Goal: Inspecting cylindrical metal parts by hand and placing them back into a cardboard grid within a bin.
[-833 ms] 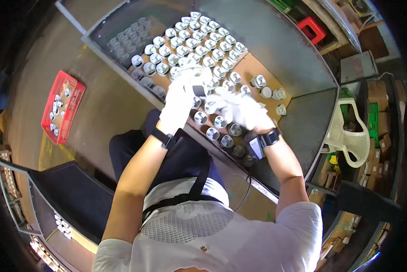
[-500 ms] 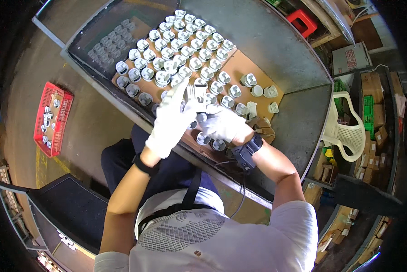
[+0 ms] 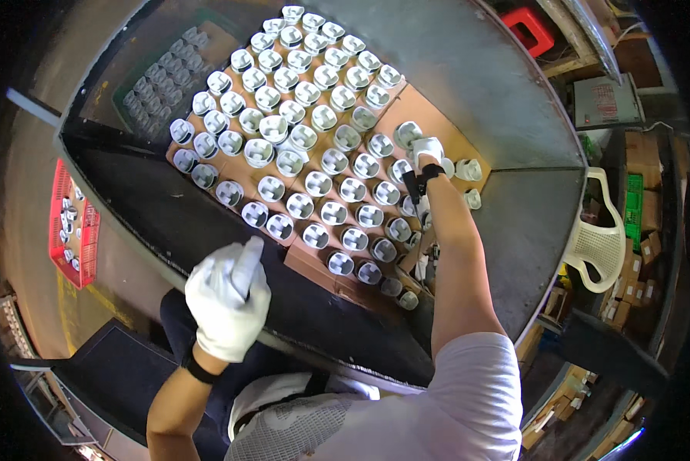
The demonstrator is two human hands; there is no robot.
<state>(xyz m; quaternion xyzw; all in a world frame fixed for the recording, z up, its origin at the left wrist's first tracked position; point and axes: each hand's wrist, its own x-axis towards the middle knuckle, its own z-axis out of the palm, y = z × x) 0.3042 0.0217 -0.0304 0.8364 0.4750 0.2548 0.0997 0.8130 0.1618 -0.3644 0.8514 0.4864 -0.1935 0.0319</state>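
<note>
Rows of grey metal pistons stand on brown cardboard sheets inside a dark metal-walled bench. My right hand, in a white glove, reaches to the far right part of the cardboard. Its fingers are curled down beside a piston there; whatever they grip is hidden by the hand. My left hand, also gloved, hovers over the near edge of the bench, apart from the pistons. Its fingers are folded in, and I cannot make out what, if anything, is inside them.
The bench's metal wall rises behind the pistons, its near rim before me. A red crate with more pistons stands on the floor at left. At right are a pale plastic chair and shelves of cardboard boxes.
My hands, earlier together around a piston over the bench, are now apart. The right has moved away to the far right; the left has drawn back toward me. The view has shifted.
</note>
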